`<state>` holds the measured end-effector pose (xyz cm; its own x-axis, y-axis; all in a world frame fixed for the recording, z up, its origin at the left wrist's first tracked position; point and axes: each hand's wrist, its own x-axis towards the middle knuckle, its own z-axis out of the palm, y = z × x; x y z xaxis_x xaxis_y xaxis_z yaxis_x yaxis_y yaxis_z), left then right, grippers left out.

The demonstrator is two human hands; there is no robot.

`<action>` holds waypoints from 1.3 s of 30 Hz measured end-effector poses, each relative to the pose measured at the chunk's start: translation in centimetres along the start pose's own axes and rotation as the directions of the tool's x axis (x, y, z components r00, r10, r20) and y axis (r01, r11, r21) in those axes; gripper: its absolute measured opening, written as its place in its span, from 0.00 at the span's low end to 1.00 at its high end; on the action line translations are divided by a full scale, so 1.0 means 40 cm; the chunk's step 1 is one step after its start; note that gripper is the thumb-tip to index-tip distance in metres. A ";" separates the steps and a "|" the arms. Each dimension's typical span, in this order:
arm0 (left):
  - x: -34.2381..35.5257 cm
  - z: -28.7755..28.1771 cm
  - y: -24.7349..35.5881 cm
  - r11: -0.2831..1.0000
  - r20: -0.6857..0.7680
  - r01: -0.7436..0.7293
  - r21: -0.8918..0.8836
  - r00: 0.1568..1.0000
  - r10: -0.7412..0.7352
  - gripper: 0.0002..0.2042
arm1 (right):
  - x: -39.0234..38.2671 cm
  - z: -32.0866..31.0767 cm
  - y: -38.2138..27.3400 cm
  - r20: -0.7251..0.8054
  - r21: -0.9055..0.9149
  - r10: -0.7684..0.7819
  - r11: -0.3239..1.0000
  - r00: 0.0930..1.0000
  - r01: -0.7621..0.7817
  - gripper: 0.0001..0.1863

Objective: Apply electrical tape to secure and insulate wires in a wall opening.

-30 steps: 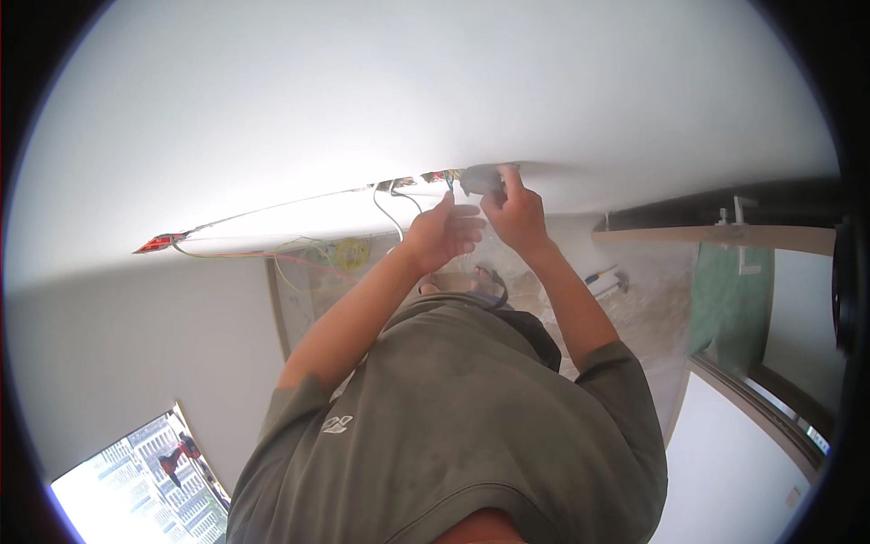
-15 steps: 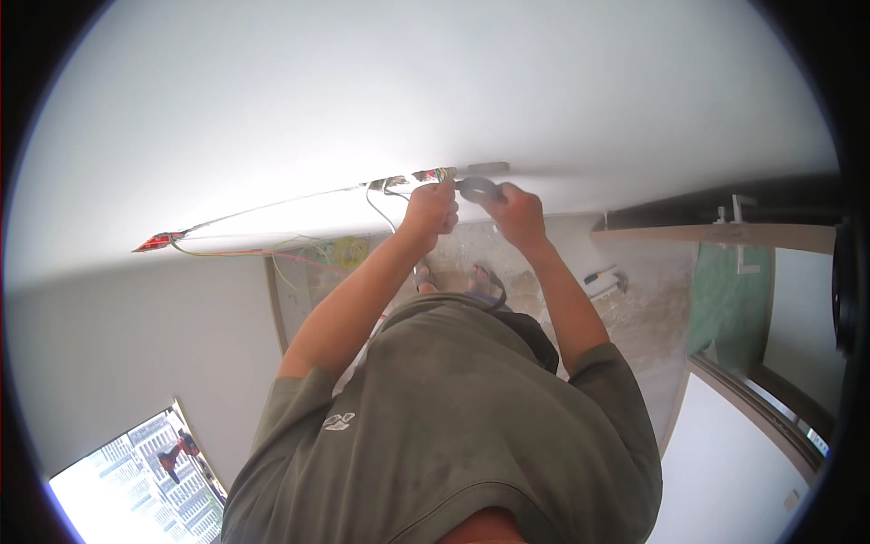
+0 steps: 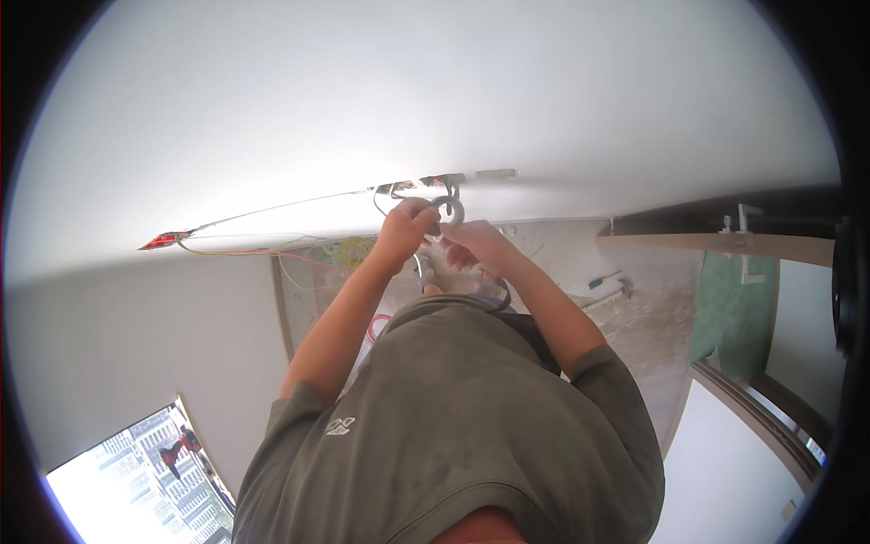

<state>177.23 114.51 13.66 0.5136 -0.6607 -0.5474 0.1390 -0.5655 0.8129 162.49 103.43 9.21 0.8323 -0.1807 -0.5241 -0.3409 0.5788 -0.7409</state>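
Saw the dark roll (image 3: 459,210) shifted left and slightly lower since half a second earlier, now showing as an open ring in the upper middle of the frame. Noted the right hand (image 3: 476,247) dropped down and left with it, and the left hand (image 3: 406,227) drawn a little lower and left. Read this as a change from a one-handed hold on the right to both hands meeting at the roll, with the work centred there, close to the wires (image 3: 454,188).

Placed the roll between the hands, just below and in front of those wires, at the wall opening (image 3: 433,180). Found the left fingers bent and closed on the ring's lower left edge. Found the right fingers curled near its lower edge, badly blurred; could not tell grip from release. Could not make out any loose strip between them.

Logged around them: a pale cable (image 3: 380,201) looping out left of the wires; a red box (image 3: 165,240) at the far left end of the wall groove; a yellow wire coil (image 3: 353,251) below left. Spotted a hammer (image 3: 624,290) on the floor (image 3: 648,331), right of centre, and a red drill (image 3: 172,456) at the lower left.
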 end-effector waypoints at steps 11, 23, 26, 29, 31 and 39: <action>-0.016 0.020 0.027 0.989 -0.035 -0.076 -0.126 0.997 0.073 0.13 | 0.007 -0.009 -0.101 -0.252 -0.536 -0.318 0.832 0.914 0.142 0.18; -0.034 0.096 0.042 0.617 -0.139 -0.549 0.563 0.674 0.726 0.17 | -0.025 -0.009 -0.077 -0.301 -0.694 -0.665 0.644 0.683 0.321 0.19; -0.052 0.110 0.052 0.419 -0.006 -0.672 0.611 0.525 0.851 0.20 | -0.019 -0.036 -0.071 -0.206 -0.767 -0.786 0.499 0.582 0.403 0.23; -0.060 0.098 0.030 0.306 0.123 -0.763 0.570 0.448 0.886 0.19 | -0.013 -0.060 -0.078 -0.203 -0.833 -0.811 0.437 0.549 0.337 0.19; -0.063 0.092 0.023 0.376 0.044 -0.768 0.518 0.463 0.885 0.18 | -0.003 -0.058 -0.084 -0.197 -0.879 -0.808 0.397 0.556 0.266 0.17; 0.004 0.099 0.023 0.892 -0.077 -0.055 -0.449 0.997 0.023 0.11 | 0.040 -0.117 -0.026 -0.375 -0.221 -0.138 0.974 0.917 0.056 0.19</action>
<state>174.08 111.92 13.53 0.5806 -0.6334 -0.5116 0.4753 -0.2465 0.8446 162.14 98.83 7.19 0.6460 -0.5439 -0.5356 -0.3813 0.3779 -0.8437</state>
